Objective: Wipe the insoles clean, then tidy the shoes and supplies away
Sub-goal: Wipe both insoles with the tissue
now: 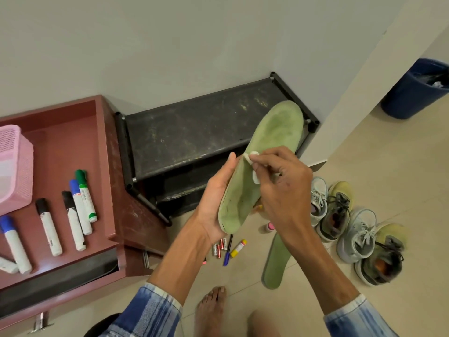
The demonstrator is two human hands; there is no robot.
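Here, the right hand (281, 188) pinches a small white wipe (250, 159) against a green insole (262, 161) gripped by the left hand (218, 190); a second insole (274, 266) lies on the floor beside the shoes (352, 229).

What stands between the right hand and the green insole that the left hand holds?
Only the small white wipe, which the right hand pinches and presses on the insole, held by the left hand. Nothing else visible blocks it.
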